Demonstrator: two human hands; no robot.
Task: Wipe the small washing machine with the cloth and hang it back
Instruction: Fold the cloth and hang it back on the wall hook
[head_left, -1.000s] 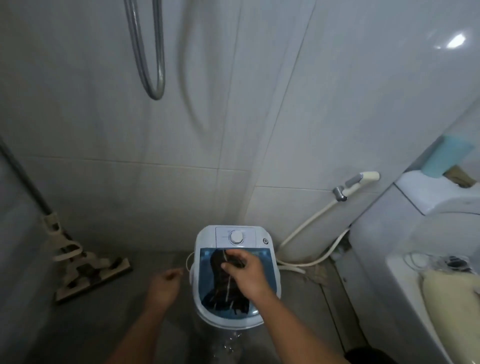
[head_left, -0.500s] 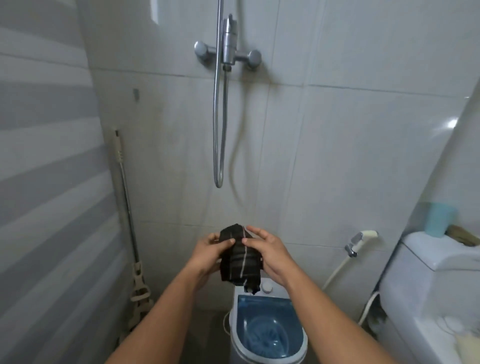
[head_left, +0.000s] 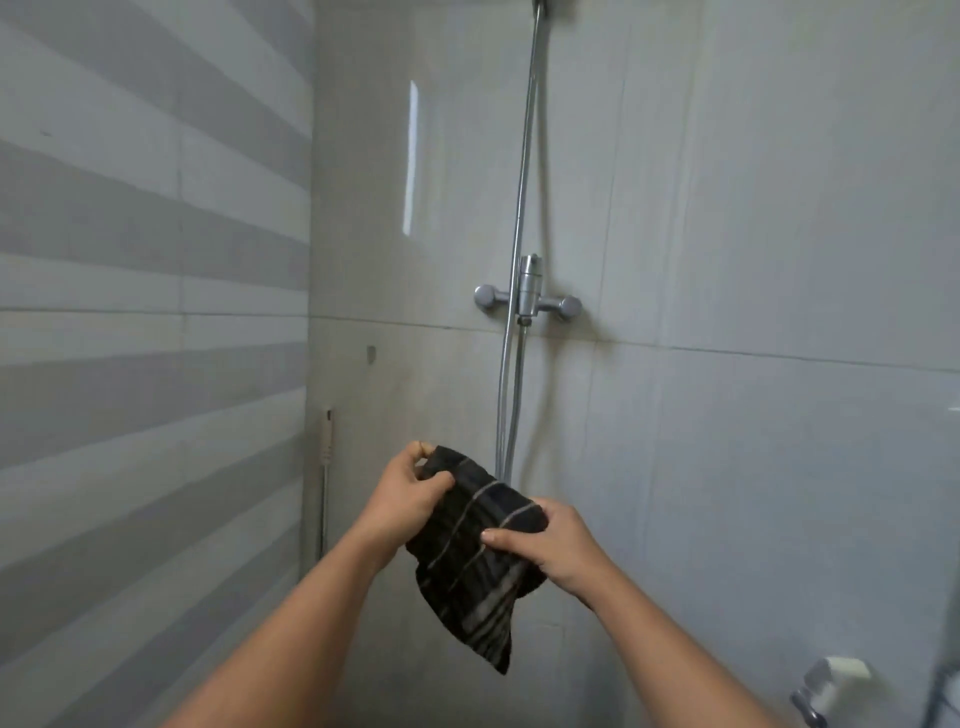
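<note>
Two bare forearms come up from the bottom edge of the frame toward the lower centre, and between them both hands hold one cloth (head_left: 470, 561). The cloth is dark, almost black, with a few thin pale stripes that cross each other; no label or writing can be read on it. It is bunched, and its lower end hangs free and points down to the lower centre of the frame.

The left hand (head_left: 402, 499) is at the upper left of the cloth. Its fingers are curled closed around the top edge, with the thumb laid across the front of the fabric. The right hand (head_left: 558, 545) is a little lower and to the right. It pinches the right side of the cloth, thumb in front and the other fingers behind, so its grip is also closed on the fabric.

In the lower right corner one white spray nozzle (head_left: 834, 686) with a metal part is partly in view.

Behind the hands, in the centre, one metal shower hose (head_left: 506, 415) hangs down the grey tiled wall, touching nothing else that I can see. Higher, one shower mixer (head_left: 527, 299) with two round knobs sits on the wall, and a thin pipe (head_left: 530, 130) rises from it to the top edge. Left of centre, one pale handle (head_left: 326, 436) stands in the corner beside the striped wall (head_left: 145, 260) that fills the left part of the frame.
</note>
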